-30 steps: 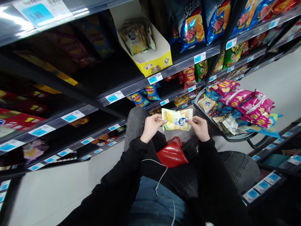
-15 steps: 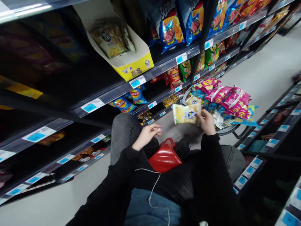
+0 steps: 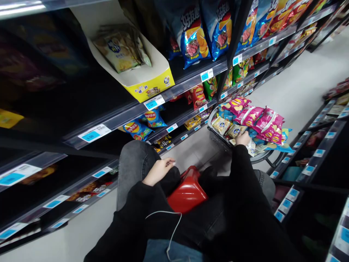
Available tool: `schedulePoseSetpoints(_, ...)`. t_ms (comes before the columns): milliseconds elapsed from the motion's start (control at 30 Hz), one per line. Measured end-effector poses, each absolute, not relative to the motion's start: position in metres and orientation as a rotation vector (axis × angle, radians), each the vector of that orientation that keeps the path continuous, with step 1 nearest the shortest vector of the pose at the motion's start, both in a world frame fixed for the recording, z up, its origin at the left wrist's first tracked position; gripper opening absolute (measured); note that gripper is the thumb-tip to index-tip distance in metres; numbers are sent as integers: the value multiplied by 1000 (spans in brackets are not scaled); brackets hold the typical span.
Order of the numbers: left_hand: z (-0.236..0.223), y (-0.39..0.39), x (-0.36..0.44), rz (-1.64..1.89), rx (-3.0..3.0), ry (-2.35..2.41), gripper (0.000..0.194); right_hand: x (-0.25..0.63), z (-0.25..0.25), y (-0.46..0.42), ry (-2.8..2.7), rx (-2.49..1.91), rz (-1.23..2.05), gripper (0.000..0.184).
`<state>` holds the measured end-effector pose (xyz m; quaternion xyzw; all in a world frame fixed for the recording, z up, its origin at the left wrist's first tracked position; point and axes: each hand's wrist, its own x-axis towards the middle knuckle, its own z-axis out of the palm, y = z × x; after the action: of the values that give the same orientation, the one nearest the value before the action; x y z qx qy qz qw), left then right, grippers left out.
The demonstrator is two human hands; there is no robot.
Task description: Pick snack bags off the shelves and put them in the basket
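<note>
My right hand point(image 3: 242, 139) is at the shopping basket point(image 3: 210, 125), its fingers closed on a cream-and-yellow snack bag point(image 3: 236, 130) with a blue emblem. The bag is down among the other packets, and the hand covers its near edge. A similar cream snack bag point(image 3: 221, 124) lies to its left in the basket. Pink chip bags point(image 3: 249, 115) are heaped on the right and back of the pile. My left hand point(image 3: 160, 169) hovers by my left knee, holding nothing, with its fingers loosely extended.
A red plastic stool point(image 3: 188, 193) stands between my legs. To the left, a yellow-fronted display box point(image 3: 149, 87) holds several cream packets on a shelf. Blue chip bags point(image 3: 193, 40) stand beside it. Another shelf rack point(image 3: 308, 169) runs along the right.
My left hand let go of the snack bag, and my right hand carried it rightward and down into the basket. The view has turned toward the right.
</note>
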<state>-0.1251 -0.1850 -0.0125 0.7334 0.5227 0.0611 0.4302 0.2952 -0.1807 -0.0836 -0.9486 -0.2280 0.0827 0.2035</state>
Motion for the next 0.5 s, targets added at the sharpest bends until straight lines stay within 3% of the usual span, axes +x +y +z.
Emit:
schedulePoseSetpoints(233,-18,-182,-134,115,1836,1321,28,300,-112,-147,-631,-2704,424,19)
schedulePoseSetpoints(500,1,-173,-127,289,1847,1339,21,293,-107,-148,-575,-2707,456,36)
